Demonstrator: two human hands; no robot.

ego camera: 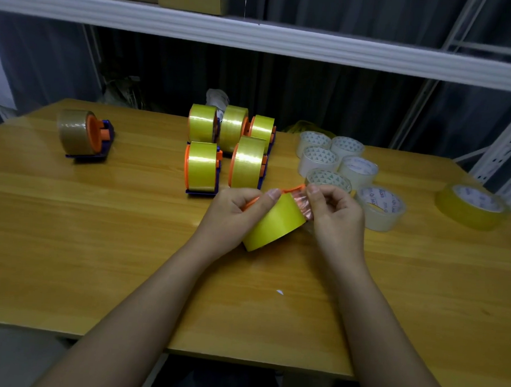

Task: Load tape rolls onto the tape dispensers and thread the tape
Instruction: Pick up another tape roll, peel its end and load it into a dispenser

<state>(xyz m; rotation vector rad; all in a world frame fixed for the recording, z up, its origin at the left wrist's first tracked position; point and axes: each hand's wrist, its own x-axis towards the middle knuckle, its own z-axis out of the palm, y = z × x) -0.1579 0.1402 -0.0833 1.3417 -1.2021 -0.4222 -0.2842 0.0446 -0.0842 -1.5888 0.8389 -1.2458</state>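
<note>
Wooden table [67,211], hands grip tape roll [273,227] (mid-table)

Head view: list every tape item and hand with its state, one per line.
Left hand: grips the yellow roll.
Right hand: pinches the peeled tape end.
Yellow roll: held, on orange hub.
Brown dispenser: loaded, standing apart.
Five yellow dispensers: loaded, upright.
Clear rolls: unloaded, lying flat.
Wide yellowish roll: unloaded, flat.
</note>
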